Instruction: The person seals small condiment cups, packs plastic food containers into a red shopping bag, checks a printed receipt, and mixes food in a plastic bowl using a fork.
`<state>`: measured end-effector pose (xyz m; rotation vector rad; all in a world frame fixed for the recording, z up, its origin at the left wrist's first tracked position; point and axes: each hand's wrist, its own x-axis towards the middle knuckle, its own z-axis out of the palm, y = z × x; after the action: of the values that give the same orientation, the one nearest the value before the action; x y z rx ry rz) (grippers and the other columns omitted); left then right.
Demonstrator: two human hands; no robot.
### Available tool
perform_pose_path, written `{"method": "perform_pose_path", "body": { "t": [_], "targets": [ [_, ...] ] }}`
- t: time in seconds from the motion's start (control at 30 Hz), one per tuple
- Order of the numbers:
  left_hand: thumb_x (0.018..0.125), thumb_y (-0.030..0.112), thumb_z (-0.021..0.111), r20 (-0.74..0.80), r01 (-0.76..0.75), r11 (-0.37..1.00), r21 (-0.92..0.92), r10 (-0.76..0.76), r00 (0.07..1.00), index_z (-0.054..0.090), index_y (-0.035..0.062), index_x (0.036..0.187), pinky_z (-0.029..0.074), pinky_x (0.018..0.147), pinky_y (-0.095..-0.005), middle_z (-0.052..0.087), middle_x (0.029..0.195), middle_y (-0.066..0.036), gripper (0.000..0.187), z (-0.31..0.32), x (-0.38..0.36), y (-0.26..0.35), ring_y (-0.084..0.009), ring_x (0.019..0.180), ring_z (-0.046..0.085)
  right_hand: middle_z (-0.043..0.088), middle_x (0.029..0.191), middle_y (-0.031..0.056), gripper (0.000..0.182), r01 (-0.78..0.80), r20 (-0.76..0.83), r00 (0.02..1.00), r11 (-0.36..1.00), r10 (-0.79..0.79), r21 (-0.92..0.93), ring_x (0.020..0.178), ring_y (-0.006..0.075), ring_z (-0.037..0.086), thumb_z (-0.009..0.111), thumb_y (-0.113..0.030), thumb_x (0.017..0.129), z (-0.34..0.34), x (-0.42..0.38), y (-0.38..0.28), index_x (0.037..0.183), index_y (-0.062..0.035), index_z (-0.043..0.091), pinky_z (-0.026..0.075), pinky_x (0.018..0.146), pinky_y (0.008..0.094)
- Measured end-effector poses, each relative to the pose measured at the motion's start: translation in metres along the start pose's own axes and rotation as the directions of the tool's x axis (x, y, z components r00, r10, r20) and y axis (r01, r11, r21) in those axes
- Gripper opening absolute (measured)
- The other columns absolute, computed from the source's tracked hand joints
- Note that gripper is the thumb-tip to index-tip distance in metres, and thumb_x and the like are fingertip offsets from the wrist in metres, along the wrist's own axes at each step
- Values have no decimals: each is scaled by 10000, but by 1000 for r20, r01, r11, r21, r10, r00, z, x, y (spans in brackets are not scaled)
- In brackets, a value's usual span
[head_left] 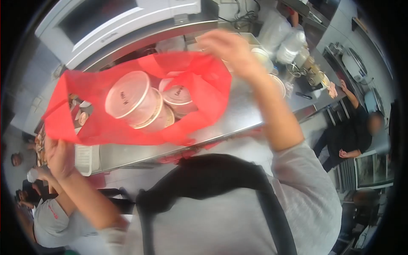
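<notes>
A red bag (170, 134) stands wide at the mouth on the steel counter. Inside it, lidded plastic tubs are stacked, among them a tub with handwriting on its lid (129, 94) and another marked tub (176, 92). My left hand (59, 157) is closed on the bag's near left edge. At the far right edge of the bag is my right hand (225, 49), its fingers smeared by motion and bent downward at the red fabric.
A white microwave-like appliance (114, 25) sits on a shelf beyond the bag. Bottles (291, 46) and tubs crowd the counter's right side. A printed sheet (87, 158) lies at left. A co-worker in a grey cap (51, 219) is close on my left; a person in black (350, 136) is at right.
</notes>
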<state>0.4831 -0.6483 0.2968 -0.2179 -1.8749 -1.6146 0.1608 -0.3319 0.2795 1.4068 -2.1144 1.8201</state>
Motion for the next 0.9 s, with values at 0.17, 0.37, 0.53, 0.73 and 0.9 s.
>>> {"method": "perform_pose_path", "body": {
  "t": [0.17,0.37,0.53,0.73,0.9],
  "targets": [
    [897,70,536,-282,156,796,585,20,959,513,-53,1213,367,996,-402,480,1297,-153,339,38,2,42,-264,1187,469,633,939,268,590,-701,-569,705,296,423,-649,943,381,612,528,-518,835,-192,-105,161,965,44,650,452,861,423],
    [816,-10,560,269,-366,173,914,417,868,566,-42,1037,504,778,-368,570,1069,-160,223,184,12,27,-275,1047,572,605,896,129,485,-754,-609,325,587,724,295,805,257,608,625,-397,805,-179,-203,280,1025,32,567,539,579,374],
    [794,79,562,275,-184,219,958,-536,798,522,26,1147,480,754,-394,594,962,-161,360,211,29,-33,-322,900,587,552,696,47,301,-578,-729,517,811,450,91,651,137,518,630,-290,805,-209,-225,317,735,-20,516,480,550,296],
    [808,207,533,533,-296,503,812,-431,729,536,-16,1027,474,813,-428,591,932,-224,312,229,35,-78,-357,934,584,467,656,-45,164,-438,-495,806,889,323,-132,601,53,417,567,-137,847,-256,-153,168,698,-109,504,354,522,226],
    [808,226,540,391,160,608,778,-667,634,558,-15,1044,458,834,-430,574,1074,-217,338,292,94,-85,-353,980,562,543,761,17,105,-324,-218,883,875,417,359,663,102,536,534,-146,854,-192,-48,26,825,-48,553,434,588,223]
  ]
}}
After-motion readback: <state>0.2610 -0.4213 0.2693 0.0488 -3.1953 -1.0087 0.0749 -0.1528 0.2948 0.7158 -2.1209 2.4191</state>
